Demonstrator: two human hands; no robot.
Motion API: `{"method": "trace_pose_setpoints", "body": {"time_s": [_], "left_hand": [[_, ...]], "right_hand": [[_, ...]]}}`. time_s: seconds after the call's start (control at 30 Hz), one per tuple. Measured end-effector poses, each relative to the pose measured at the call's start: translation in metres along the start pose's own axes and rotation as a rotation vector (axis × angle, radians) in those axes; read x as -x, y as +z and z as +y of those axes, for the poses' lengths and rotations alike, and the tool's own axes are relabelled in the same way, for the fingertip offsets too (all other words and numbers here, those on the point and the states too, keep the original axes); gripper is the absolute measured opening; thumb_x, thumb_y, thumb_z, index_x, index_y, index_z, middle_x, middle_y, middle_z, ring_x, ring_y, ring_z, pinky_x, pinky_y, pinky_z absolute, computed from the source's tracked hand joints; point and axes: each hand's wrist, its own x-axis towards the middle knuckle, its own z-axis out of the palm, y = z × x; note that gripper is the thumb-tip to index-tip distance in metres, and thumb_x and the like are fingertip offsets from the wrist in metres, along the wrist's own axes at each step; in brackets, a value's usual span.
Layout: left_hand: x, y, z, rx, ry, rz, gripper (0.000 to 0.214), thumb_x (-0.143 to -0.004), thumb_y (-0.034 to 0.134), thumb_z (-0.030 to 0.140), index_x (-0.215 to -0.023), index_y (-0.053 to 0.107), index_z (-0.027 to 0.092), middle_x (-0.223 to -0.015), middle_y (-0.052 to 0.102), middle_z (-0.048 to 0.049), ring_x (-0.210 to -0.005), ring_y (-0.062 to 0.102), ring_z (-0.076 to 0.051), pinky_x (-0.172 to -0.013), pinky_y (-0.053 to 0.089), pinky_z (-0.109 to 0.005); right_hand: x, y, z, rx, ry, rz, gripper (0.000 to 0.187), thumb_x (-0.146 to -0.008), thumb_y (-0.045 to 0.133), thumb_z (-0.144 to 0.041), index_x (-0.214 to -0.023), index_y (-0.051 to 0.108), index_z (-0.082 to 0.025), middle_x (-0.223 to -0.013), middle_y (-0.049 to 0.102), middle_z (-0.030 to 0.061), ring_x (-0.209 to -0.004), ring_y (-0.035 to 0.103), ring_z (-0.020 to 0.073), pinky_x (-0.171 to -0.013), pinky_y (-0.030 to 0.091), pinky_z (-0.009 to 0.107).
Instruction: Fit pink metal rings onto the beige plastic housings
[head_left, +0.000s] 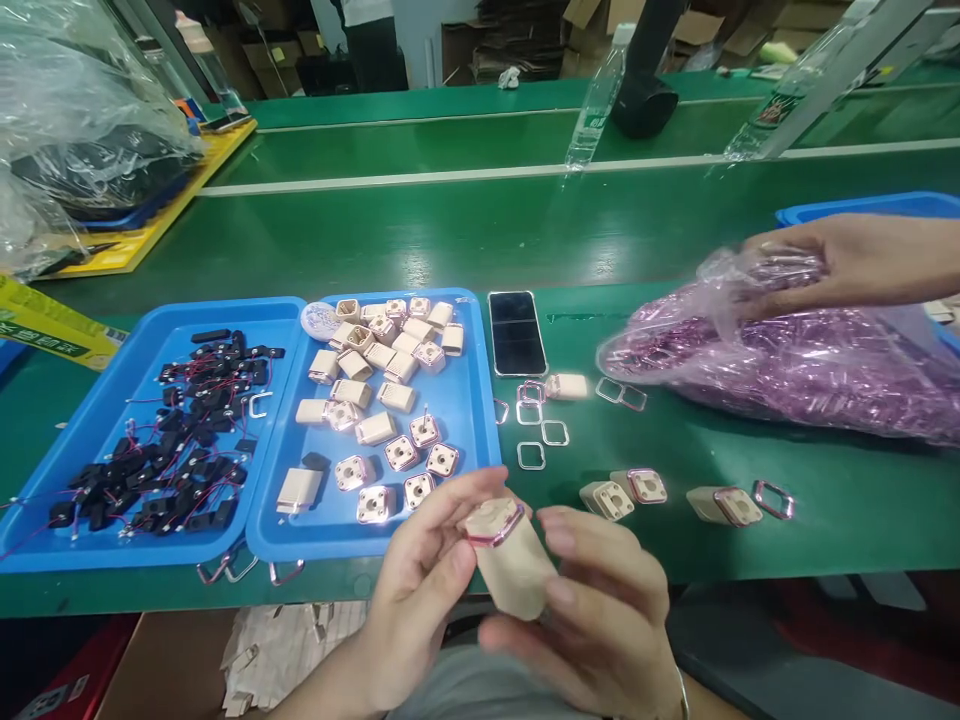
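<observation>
My left hand (431, 580) is closed on a beige plastic casing (517, 575), gripping it near its upper end. A shiny pink ring frame (497, 527) sits around that end of the casing. My right hand (600, 610) has its fingers curled along the casing's other side, with fingertips touching it. To the right on the bench lie casings with pink rings (646, 487), a ringed casing on its side (724, 507) and a loose pink ring (774, 500). More loose ring frames (531, 456) lie behind my hands.
One blue tray (465, 450) holds several casings; another blue tray (161, 345) holds black wired parts (187, 440). A phone (517, 335) lies behind the rings. At right, another person's hand (862, 260) grips a plastic bag of pink rings (787, 370). A bottle (598, 100) stands on the bench.
</observation>
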Motion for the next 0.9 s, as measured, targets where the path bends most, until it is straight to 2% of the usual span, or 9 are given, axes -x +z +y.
{"method": "trace_pose_setpoints", "body": {"time_s": [0.07, 0.13, 0.23, 0.4, 0.6, 0.7, 0.77, 0.83, 0.9], "left_hand": [[0.000, 0.000, -0.001, -0.020, 0.016, 0.006, 0.028, -0.100, 0.056, 0.037, -0.126, 0.066, 0.033, -0.124, 0.067, 0.0000, -0.110, 0.062, -0.013, -0.088, 0.048, -0.012], [-0.001, -0.001, -0.002, -0.031, 0.024, -0.002, 0.026, -0.100, 0.055, 0.035, -0.123, 0.068, 0.032, -0.124, 0.068, -0.0003, -0.112, 0.062, -0.013, -0.091, 0.048, -0.012], [-0.003, -0.001, -0.003, -0.007, 0.020, -0.018, 0.026, -0.100, 0.054, 0.036, -0.121, 0.069, 0.032, -0.123, 0.068, 0.0000, -0.115, 0.062, -0.013, -0.091, 0.048, -0.013], [-0.005, 0.000, -0.004, 0.049, -0.008, -0.030, 0.025, -0.100, 0.055, 0.034, -0.120, 0.070, 0.034, -0.126, 0.068, -0.0019, -0.121, 0.061, -0.018, -0.093, 0.050, -0.017], [-0.005, 0.002, -0.004, 0.070, -0.020, -0.067, 0.028, -0.101, 0.051, 0.034, -0.124, 0.068, 0.033, -0.130, 0.066, -0.0021, -0.120, 0.060, -0.015, -0.091, 0.049, -0.014], [-0.004, 0.000, -0.004, 0.044, 0.008, -0.088, 0.036, -0.102, 0.047, 0.045, -0.129, 0.065, 0.031, -0.139, 0.057, -0.0046, -0.120, 0.058, -0.017, -0.095, 0.049, -0.018], [-0.003, -0.001, -0.004, -0.060, 0.058, -0.083, 0.040, -0.097, 0.054, 0.050, -0.132, 0.063, 0.033, -0.138, 0.053, -0.0051, -0.116, 0.059, -0.019, -0.096, 0.050, -0.022], [-0.003, -0.004, 0.000, -0.264, 0.111, -0.050, 0.038, -0.093, 0.065, 0.045, -0.130, 0.064, 0.036, -0.126, 0.056, -0.0033, -0.109, 0.060, -0.018, -0.094, 0.050, -0.022], [-0.005, -0.008, 0.005, -0.506, 0.140, 0.002, 0.032, -0.091, 0.070, 0.038, -0.123, 0.067, 0.038, -0.114, 0.060, -0.0008, -0.106, 0.060, -0.015, -0.092, 0.048, -0.020]], "right_hand": [[-0.009, 0.005, -0.004, -0.086, 0.009, 0.071, 0.048, -0.094, 0.071, -0.045, -0.135, 0.055, -0.027, -0.114, 0.057, 0.0099, -0.100, 0.061, 0.0260, -0.079, 0.062, 0.039], [-0.016, 0.009, -0.006, -0.165, 0.092, 0.086, 0.045, -0.096, 0.067, -0.045, -0.132, 0.056, -0.021, -0.116, 0.054, 0.0122, -0.106, 0.057, 0.0268, -0.084, 0.059, 0.039], [-0.023, 0.011, -0.009, -0.217, 0.156, 0.039, 0.037, -0.096, 0.069, -0.042, -0.124, 0.060, -0.020, -0.112, 0.055, 0.0103, -0.109, 0.055, 0.0246, -0.091, 0.057, 0.036], [-0.027, 0.008, -0.012, -0.186, 0.148, 0.018, 0.035, -0.094, 0.070, -0.046, -0.117, 0.064, -0.021, -0.109, 0.056, 0.0092, -0.101, 0.060, 0.0234, -0.084, 0.061, 0.035], [-0.024, 0.003, -0.011, -0.160, 0.106, -0.007, 0.037, -0.094, 0.071, -0.044, -0.122, 0.064, -0.021, -0.115, 0.052, 0.0091, -0.102, 0.060, 0.0224, -0.083, 0.061, 0.034], [-0.023, 0.002, -0.011, -0.135, 0.068, -0.001, 0.029, -0.095, 0.071, -0.034, -0.121, 0.065, -0.022, -0.115, 0.051, 0.0083, -0.102, 0.060, 0.0207, -0.084, 0.062, 0.031], [-0.023, 0.003, -0.012, -0.115, 0.047, 0.008, 0.022, -0.095, 0.071, -0.021, -0.116, 0.067, -0.023, -0.113, 0.052, 0.0073, -0.102, 0.061, 0.0204, -0.083, 0.063, 0.031], [-0.023, 0.003, -0.012, -0.108, 0.038, 0.001, 0.025, -0.092, 0.067, -0.007, -0.112, 0.068, -0.023, -0.111, 0.053, 0.0069, -0.101, 0.061, 0.0203, -0.082, 0.063, 0.031], [-0.022, 0.001, -0.009, -0.104, 0.041, -0.025, 0.028, -0.090, 0.064, -0.003, -0.111, 0.069, -0.021, -0.112, 0.055, 0.0079, -0.101, 0.062, 0.0209, -0.082, 0.064, 0.032]]}}
